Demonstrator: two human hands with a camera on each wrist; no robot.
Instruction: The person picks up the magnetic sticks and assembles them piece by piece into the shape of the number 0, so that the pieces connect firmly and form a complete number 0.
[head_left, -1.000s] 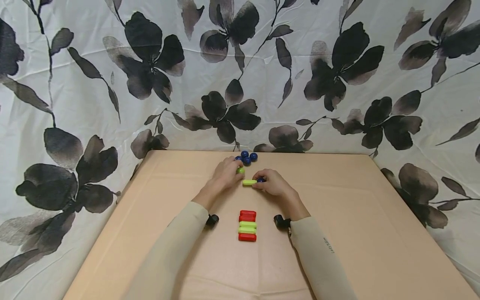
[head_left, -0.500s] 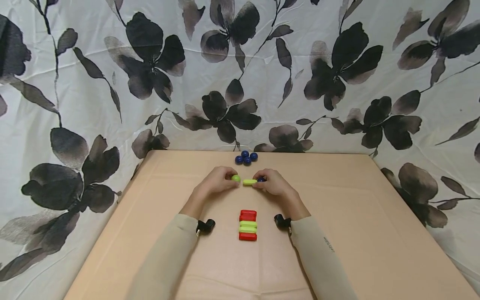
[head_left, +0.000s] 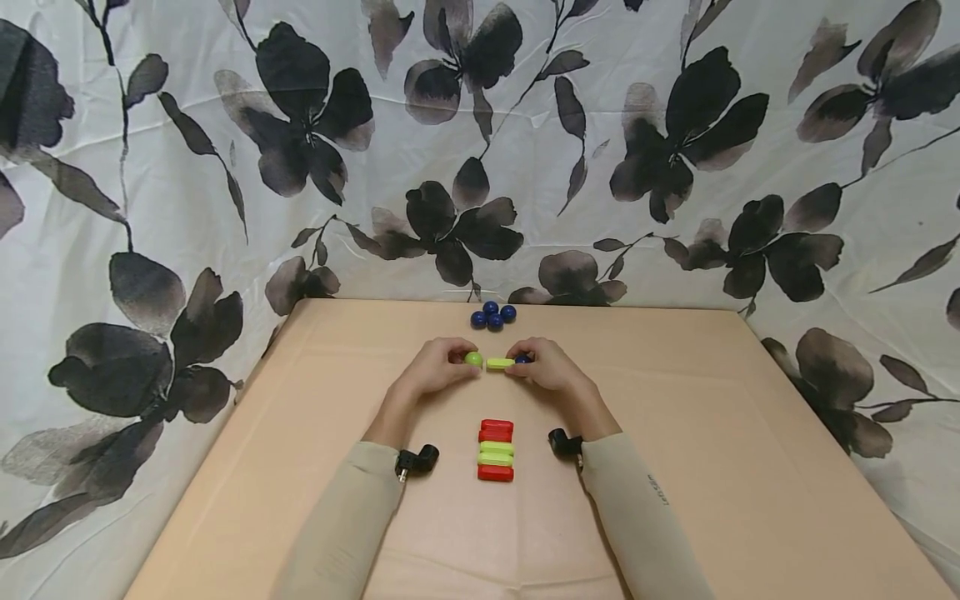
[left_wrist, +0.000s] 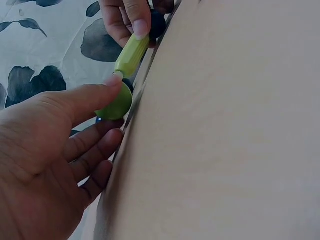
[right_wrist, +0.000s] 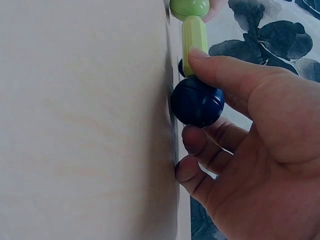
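Note:
My left hand (head_left: 437, 367) pinches a green ball (head_left: 473, 358) between thumb and fingers. A yellow-green bar (head_left: 498, 364) lies between the two hands, its right end against a dark blue ball (right_wrist: 197, 102). My right hand (head_left: 552, 367) holds that bar and ball, the thumb on the bar in the right wrist view. In the left wrist view the green ball (left_wrist: 116, 104) is right at the bar's near end (left_wrist: 131, 56); whether they are joined I cannot tell.
Several blue balls (head_left: 495, 322) sit clustered at the table's far edge. Nearer the front, red bars (head_left: 495, 473) and yellow-green bars (head_left: 496, 454) lie stacked in a column. The tan table (head_left: 720, 467) ends at a flowered cloth (head_left: 570, 175).
My left hand has drawn back from beside the blue cluster with the green ball, bringing it to the bar's left end. The right hand has stayed in place.

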